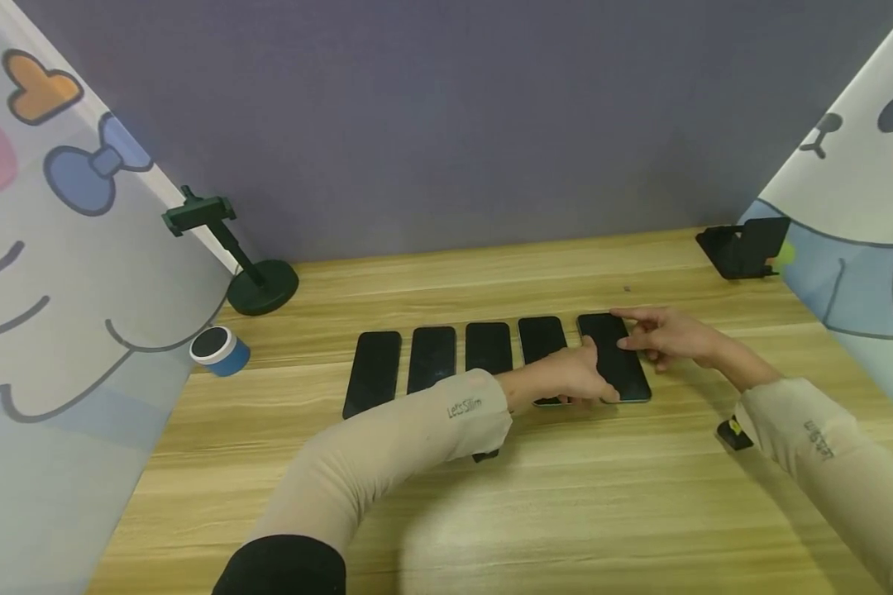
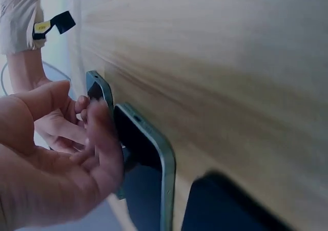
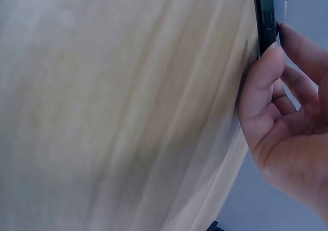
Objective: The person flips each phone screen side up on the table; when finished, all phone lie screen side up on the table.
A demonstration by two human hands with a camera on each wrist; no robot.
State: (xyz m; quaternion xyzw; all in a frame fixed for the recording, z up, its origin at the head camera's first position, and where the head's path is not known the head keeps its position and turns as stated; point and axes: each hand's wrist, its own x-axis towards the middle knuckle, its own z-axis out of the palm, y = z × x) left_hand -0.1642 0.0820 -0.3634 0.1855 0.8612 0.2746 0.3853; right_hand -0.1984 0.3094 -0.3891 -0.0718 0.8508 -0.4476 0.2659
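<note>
Several dark smartphones lie face up in a row on the wooden table. The rightmost smartphone has a hand on each side of it. My left hand is at its left side, thumb by the long edge and index finger by the bottom corner; the wrist crosses over the neighbouring smartphone. My right hand reaches its upper right, the index finger stretched along the top edge and the thumb over the screen's right side. In the right wrist view, fingertips are right at the smartphone's edge.
Further left lie more smartphones, partly covered by my left sleeve. A dark green phone stand and a blue-and-white jar are at the left. A black folding stand is at the back right. Printed panels and a grey wall enclose the table.
</note>
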